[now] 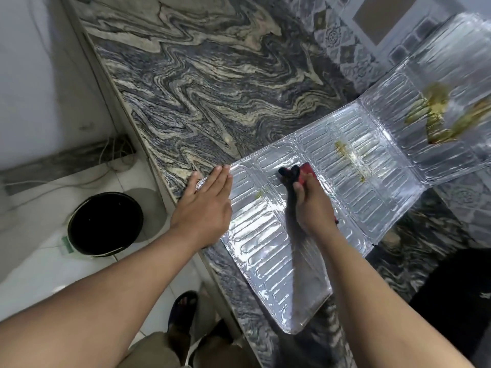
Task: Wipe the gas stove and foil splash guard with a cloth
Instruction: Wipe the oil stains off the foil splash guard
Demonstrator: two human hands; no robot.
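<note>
A: What are the hands doing?
B: The left hand lies flat, fingers straight and together, pressing the near corner of the foil splash guard onto the marbled stone countertop.
A: And the other?
B: The right hand is curled around a red cloth, pressed to the foil. Farther along, yellow-brown stains streak the panels.

Your two forearms are bare to the frame's edge, with no sleeves, watch or rings on the left hand or right hand. Below, you wear khaki-brown trousers and a dark open-toed sandal with wide straps.
</note>
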